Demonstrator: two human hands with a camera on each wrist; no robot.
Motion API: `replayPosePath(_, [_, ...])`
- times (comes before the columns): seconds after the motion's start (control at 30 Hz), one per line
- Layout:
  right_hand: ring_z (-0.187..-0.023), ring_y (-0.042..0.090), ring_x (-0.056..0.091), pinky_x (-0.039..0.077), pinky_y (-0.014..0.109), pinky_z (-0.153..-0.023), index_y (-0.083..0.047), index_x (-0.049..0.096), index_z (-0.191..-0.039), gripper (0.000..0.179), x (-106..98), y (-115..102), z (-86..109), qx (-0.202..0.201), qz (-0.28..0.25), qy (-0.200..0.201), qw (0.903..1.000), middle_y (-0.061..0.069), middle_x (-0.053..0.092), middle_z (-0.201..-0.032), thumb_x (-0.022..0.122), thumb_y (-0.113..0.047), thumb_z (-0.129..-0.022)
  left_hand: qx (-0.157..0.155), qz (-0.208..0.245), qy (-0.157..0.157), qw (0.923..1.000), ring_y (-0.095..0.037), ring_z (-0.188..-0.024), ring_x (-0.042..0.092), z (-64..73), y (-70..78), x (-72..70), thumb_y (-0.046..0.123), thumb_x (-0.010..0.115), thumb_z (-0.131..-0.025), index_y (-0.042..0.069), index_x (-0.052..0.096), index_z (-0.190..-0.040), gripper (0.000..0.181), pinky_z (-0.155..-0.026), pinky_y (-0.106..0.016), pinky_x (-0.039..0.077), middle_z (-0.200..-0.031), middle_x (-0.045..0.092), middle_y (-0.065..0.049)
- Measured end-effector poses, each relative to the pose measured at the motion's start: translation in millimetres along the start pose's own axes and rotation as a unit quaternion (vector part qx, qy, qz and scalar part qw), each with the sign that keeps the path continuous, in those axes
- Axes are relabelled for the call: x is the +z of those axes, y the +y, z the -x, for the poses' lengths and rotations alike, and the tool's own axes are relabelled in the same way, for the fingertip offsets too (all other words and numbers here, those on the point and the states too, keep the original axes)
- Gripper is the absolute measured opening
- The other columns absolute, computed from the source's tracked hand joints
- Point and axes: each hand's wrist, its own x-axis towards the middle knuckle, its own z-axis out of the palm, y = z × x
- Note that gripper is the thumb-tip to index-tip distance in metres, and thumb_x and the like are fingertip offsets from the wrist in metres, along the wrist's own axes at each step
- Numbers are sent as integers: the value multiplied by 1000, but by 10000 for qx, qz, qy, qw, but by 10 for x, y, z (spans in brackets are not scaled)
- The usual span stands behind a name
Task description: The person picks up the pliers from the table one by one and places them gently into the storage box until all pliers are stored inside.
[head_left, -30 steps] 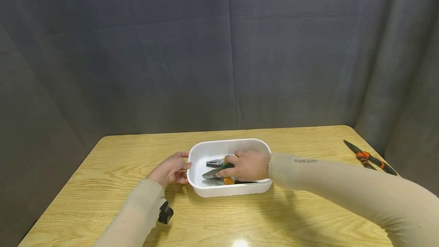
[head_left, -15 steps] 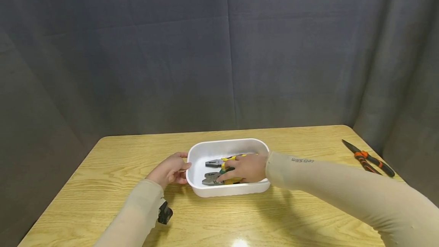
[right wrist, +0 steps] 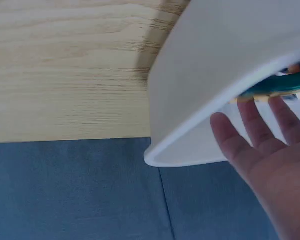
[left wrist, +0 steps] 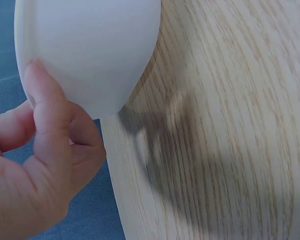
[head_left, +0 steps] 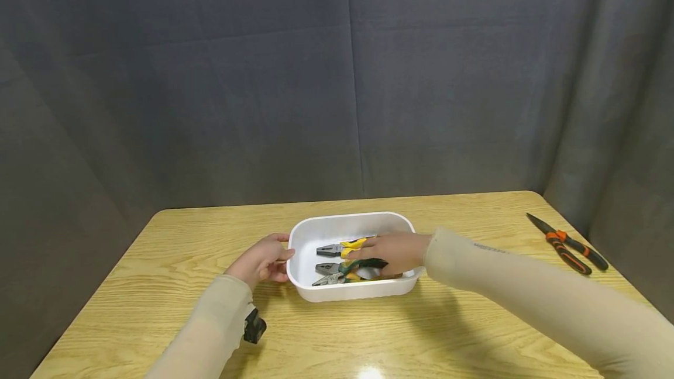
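Note:
My left hand [head_left: 263, 259] grips the left end of a white plastic bin [head_left: 358, 292], thumb on the rim and fingers beneath it, as the left wrist view shows. Inside, my right hand [head_left: 397, 250] pinches the raised end of green-handled pliers [head_left: 371, 263]; their nose points left, low in the bin. In the right wrist view, the outer fingers [right wrist: 257, 125] lie against the green handle [right wrist: 280, 86], and the thumb is mostly hidden. Yellow-handled pliers [head_left: 330, 250] lie behind. Another pliers head [head_left: 326, 268] shows beside the green pair, its handles partly covered.
Black-and-orange pliers [head_left: 566, 244] lie at the right edge of the wooden table [head_left: 184, 250]. A dark grey curtain [head_left: 263, 104] hangs behind and around the table. A small black wrist camera [head_left: 255, 326] is strapped to the left sleeve.
My right hand has drawn slightly right, and the green handle has risen and tilted with it. More of the yellow-handled pliers shows. The left hand and bin have stayed put.

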Motion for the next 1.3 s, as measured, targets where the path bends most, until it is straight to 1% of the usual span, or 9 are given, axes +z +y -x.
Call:
replayPosePath(0.07, [-122, 27, 51, 44, 39, -100, -21, 44, -147, 61, -10, 2, 62, 29, -40, 177, 9998, 8, 51, -139, 69, -17, -91, 10, 9, -15, 10000, -16, -60, 49, 0, 0, 9, 0, 46, -100, 3, 34, -142, 43, -45, -18, 50, -87, 48, -14])
replayPosePath(0.27, [-117, 28, 52, 47, 41, -96, -18, 50, -143, 59, -34, -4, 183, 357, -57, 420, 9985, 9, 54, -135, 73, -21, -89, 24, -45, -29, 10000, -15, -59, 48, 3, 6, 14, 1, 45, -101, 3, 32, -143, 44, -45, -18, 50, -86, 48, -14])
replayPosePath(0.4, [-115, 29, 52, 47, 43, -96, -14, 53, -140, 53, -6, 23, 239, 281, -69, 739, 9968, 8, 57, -129, 71, -18, -90, 21, -16, -33, 10000, -15, -59, 49, 6, 2, 3, 1, 46, -100, 3, 32, -144, 45, -45, -19, 50, -85, 49, -14])
replayPosePath(0.5, [-112, 29, 53, 48, 43, -94, -11, 55, -137, 50, 25, 50, 293, 173, -44, 1075, 9941, 8, 59, -124, 71, -16, -90, 8, 15, -29, 10000, -15, -59, 49, 8, -1, -4, 1, 46, -100, 3, 32, -144, 45, -46, -19, 50, -87, 49, -14])
replayPosePath(0.6, [-110, 29, 54, 50, 44, -91, -9, 56, -135, 50, 49, 65, 354, 139, -90, 1296, 9914, 8, 59, -121, 72, -15, -89, -5, 15, -30, 10000, -15, -59, 49, 13, -1, -5, 1, 46, -101, 3, 32, -144, 46, -46, -19, 50, -88, 49, -15])
replayPosePath(0.77, [-110, 30, 55, 50, 47, -90, -7, 57, -134, 50, 57, 49, 434, 123, -38, 1483, 9889, 10, 60, -121, 73, -15, -88, -9, -27, -37, 10000, -15, -59, 48, 15, 1, -2, 1, 45, -101, 3, 31, -144, 46, -45, -18, 50, -87, 48, -14])
replayPosePath(0.97, [-112, 31, 54, 49, 49, -92, -5, 56, -134, 49, 81, 34, 512, 37, 23, 1764, 9843, 12, 60, -122, 73, -15, -88, -53, -35, -24, 10000, -15, -60, 50, 4, -10, 3, 2, 45, -101, 4, 32, -143, 45, -45, -19, 50, -88, 48, -14])
replayPosePath(1.2, [-113, 32, 52, 47, 51, -93, -6, 56, -134, 49, 131, 63, 670, 383, -188, 1990, 9791, 11, 59, -124, 71, -17, -90, -49, -69, -15, 10000, -16, -61, 51, 5, -5, 4, 2, 45, -101, 4, 32, -144, 45, -46, -18, 51, -89, 49, -14])
replayPosePath(1.3, [-111, 31, 53, 47, 51, -92, -7, 57, -133, 48, 155, 79, 728, 410, -106, 2090, 9770, 11, 60, -122, 72, -16, -89, -54, -120, 20, 9999, -16, -62, 51, -5, 3, 8, 2, 45, -101, 5, 33, -144, 45, -46, -18, 50, -92, 49, -15])
